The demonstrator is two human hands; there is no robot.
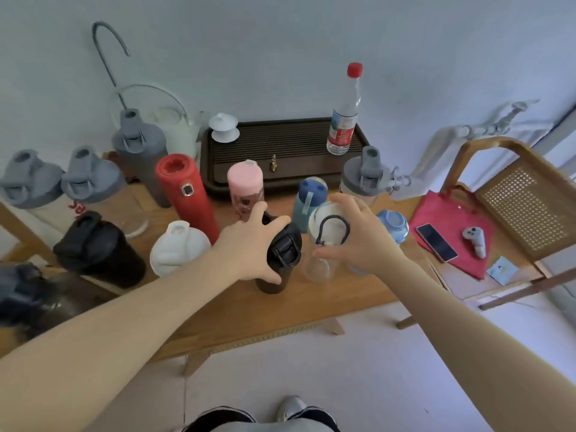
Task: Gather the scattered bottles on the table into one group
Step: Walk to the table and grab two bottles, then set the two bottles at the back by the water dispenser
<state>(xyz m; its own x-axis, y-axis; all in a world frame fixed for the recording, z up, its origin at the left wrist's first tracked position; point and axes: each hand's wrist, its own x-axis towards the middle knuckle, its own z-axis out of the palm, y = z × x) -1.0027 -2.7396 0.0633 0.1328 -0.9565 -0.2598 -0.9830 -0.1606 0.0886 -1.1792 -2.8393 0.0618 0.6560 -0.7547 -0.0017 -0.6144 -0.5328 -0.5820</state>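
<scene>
Along the left end of the wooden table [311,304], two clear shakers with grey lids [29,185] [93,179] are standing side by side, with a taller grey shaker [140,148] behind them and a black shaker [99,251] sitting nearer the front edge. Moving inward, a white-lidded bottle [179,247] is standing just beside a tall red flask [187,194], and a pink bottle [245,185] is rising behind the reaching hands. The left hand [249,247] is wrapping around the upper part of a dark bottle with a black flip lid [282,254], thumb in front and fingers [274,224] curling behind, grasping it upright on the table. Just beside it, the right hand [358,235] is closing around a clear bottle with a white lid and dark loop [327,235], holding it near the top. A blue-lidded bottle [308,198] is standing behind these two, and a pale blue bottle [393,222] is peeking out past the right wrist. Farther back, a red-capped water bottle [344,116] is standing on the dark tea tray [280,141], with another grey-lidded shaker [366,176] in front of the tray's right end. On the far right, a phone [436,242] is lying on a red bag [452,226].
</scene>
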